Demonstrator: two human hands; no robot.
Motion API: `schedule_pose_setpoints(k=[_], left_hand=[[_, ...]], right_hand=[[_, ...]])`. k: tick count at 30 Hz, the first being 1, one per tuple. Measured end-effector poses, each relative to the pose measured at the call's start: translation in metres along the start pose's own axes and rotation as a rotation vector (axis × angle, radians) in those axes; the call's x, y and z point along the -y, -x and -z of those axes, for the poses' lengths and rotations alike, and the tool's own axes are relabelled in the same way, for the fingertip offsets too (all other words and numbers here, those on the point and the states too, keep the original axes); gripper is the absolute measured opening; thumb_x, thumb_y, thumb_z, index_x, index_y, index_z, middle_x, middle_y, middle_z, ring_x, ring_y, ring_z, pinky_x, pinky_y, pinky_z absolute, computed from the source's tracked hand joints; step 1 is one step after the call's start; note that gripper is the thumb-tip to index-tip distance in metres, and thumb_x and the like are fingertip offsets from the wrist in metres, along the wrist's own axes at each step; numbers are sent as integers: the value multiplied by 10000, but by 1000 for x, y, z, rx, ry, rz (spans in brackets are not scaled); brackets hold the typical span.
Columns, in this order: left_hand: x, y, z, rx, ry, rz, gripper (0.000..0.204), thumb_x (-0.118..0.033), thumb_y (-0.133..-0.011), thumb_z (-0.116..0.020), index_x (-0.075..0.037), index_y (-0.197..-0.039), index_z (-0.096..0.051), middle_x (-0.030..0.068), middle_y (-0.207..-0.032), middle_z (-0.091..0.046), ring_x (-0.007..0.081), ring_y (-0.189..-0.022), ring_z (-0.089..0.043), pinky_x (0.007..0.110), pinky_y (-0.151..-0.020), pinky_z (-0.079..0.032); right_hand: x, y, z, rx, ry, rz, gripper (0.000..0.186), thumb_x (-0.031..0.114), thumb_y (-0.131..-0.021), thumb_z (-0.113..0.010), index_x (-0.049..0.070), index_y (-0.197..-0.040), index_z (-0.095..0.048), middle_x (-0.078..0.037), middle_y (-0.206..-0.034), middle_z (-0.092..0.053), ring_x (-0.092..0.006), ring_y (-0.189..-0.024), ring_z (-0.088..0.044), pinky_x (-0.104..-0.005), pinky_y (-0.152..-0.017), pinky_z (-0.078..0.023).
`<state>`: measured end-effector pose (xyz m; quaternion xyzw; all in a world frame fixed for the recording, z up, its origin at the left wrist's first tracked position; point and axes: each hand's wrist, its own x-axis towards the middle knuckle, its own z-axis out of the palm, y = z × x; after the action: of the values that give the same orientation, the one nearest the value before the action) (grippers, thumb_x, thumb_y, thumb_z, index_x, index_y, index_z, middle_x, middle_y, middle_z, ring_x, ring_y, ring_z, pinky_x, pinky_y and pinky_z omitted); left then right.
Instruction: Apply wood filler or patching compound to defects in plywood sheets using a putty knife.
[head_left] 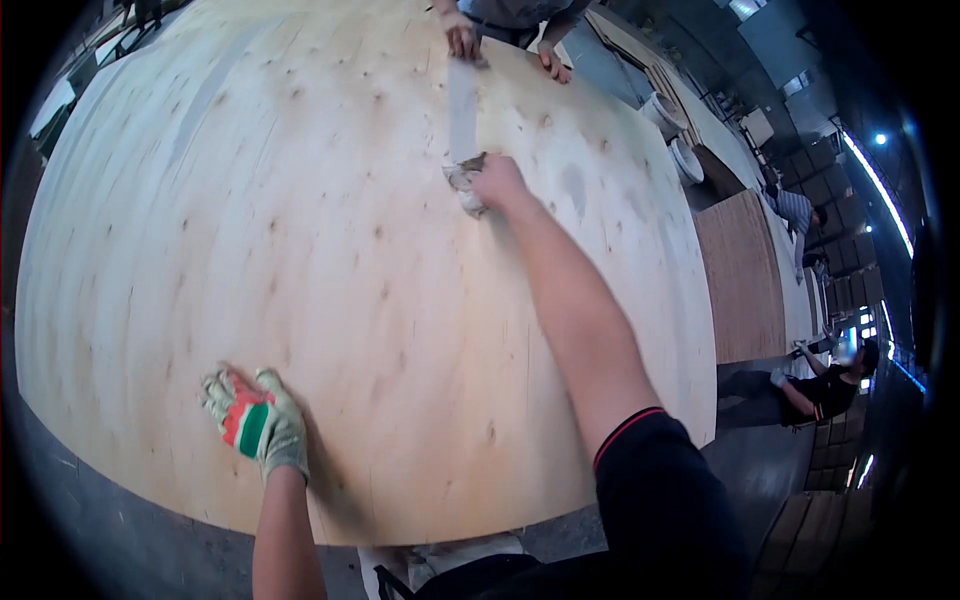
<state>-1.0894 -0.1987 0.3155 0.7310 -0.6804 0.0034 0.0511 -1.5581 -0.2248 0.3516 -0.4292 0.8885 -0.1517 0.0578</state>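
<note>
A large pale plywood sheet (330, 250) with knots and fine cracks fills most of the view. My left hand (255, 420), in a pale glove with a red and green back, lies flat on its near left part, fingers spread. My bare right hand (498, 185) reaches far across the sheet, its fingers closed round a scraper (466, 190) smeared with grey-white putty. The tool touches the wood at the near end of a grey putty strip (462, 110). Its exact shape is partly hidden by the putty and my fingers.
Across the sheet a co-worker's hand (462, 38) is at the strip's far end; their other hand (553, 62) rests on the edge. White buckets (664, 114) and a brown board stack (742, 280) stand to the right. Another person (820, 385) stands beyond.
</note>
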Motion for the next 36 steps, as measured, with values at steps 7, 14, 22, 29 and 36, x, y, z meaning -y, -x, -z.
schedule_pose_setpoints(k=[7, 14, 22, 29, 36], left_hand=[[19, 13, 18, -4, 101, -60, 697, -488, -899, -547, -56, -1428, -409, 176, -1500, -352, 371, -1400, -288, 456, -1125, -280], [214, -24, 2, 474, 1287, -395, 505, -317, -986, -533, -73, -1417, -438, 78, -1301, -542, 160, -1061, -530, 288, -919, -420], [388, -248, -43, 77, 854, -326, 565, -437, -959, -527, -107, -1413, -457, 156, -1329, -550, 262, -1192, -537, 345, -985, -411], [489, -387, -41, 29, -69, 3, 713, -601, -930, -380, -95, -1431, -425, 175, -1476, -400, 340, -1379, -338, 439, -1122, -277], [505, -400, -38, -56, -22, 87, 673, -548, -959, -401, -96, -1457, -387, 159, -1508, -359, 332, -1390, -325, 423, -1126, -270]], right_hand=[[-13, 208, 0, 357, -290, 9, 262, 70, -761, -671, 99, -1013, -739, -115, -978, -713, -257, -896, -671, -318, -844, -518], [27, 538, -13, 108, -151, 371, 351, 92, -736, -646, 126, -1082, -698, -143, -933, -629, -335, -893, -605, -408, -785, -492], [208, 570, -56, 94, -387, -299, 245, 146, -808, -630, -9, -991, -679, -203, -954, -686, -376, -894, -652, -419, -798, -517], [326, 421, 4, -85, -586, -193, 240, 125, -833, -609, -39, -996, -677, -80, -871, -702, -124, -809, -645, -290, -751, -517], [474, 139, -89, -164, -1119, -139, 151, 64, -839, -585, -65, -895, -642, -58, -869, -664, -128, -818, -620, -275, -727, -520]])
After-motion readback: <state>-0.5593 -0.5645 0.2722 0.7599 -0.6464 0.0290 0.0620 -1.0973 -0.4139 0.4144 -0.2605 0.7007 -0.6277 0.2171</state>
